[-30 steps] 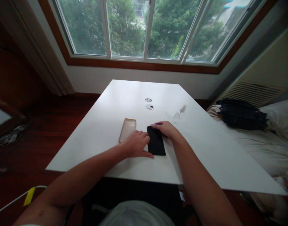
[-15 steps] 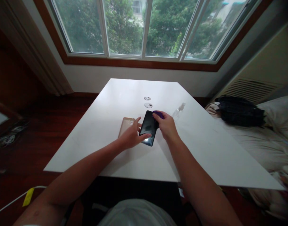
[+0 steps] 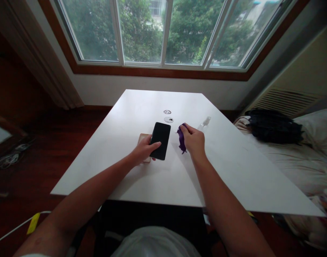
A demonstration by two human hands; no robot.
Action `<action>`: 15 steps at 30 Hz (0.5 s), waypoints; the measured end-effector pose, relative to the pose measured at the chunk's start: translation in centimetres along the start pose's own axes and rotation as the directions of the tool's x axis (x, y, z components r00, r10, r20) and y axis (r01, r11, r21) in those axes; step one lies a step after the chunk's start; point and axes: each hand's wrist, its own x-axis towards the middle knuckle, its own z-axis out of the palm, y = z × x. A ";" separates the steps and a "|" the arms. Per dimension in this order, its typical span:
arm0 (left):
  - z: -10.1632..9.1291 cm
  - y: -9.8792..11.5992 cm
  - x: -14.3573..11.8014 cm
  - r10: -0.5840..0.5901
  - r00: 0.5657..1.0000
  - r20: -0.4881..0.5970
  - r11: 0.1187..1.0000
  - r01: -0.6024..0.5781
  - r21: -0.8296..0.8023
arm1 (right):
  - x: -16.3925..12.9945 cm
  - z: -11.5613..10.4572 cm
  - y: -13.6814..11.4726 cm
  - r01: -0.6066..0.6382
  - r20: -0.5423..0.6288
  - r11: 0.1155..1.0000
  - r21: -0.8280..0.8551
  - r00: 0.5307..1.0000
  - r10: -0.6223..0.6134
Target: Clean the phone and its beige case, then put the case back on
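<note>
— Both hands busy?
— Yes. The left hand point(image 3: 142, 150) grips a black phone point(image 3: 160, 140), lifted over a tan case point(image 3: 142, 138) on the white table point(image 3: 142, 182).
— And the right hand point(image 3: 194, 140)?
— Clenched around a purple cloth point(image 3: 181, 140), just beside the phone.

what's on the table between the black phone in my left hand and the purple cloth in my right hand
Nothing: in the head view only bare white table separates the black smartphone from the crumpled purple cloth.

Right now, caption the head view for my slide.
Left hand holds a black phone above the white table; right hand grips a purple cloth.
</note>
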 end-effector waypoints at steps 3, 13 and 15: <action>-0.1 0.1 0.1 -0.022 0.998 -0.051 0.998 0.019 -0.063 | 0.5 0.1 0.5 -0.040 -0.077 0.997 0.072 0.996 0.046; 0.4 0.1 -0.2 -0.011 0.997 0.082 0.991 0.022 -0.134 | -3.4 2.4 -3.4 0.197 0.179 0.931 0.306 0.949 -0.260; 0.4 0.0 -0.3 0.008 0.997 0.076 0.990 0.003 -0.138 | -4.1 2.7 -3.8 0.341 0.273 0.919 0.197 0.881 -0.386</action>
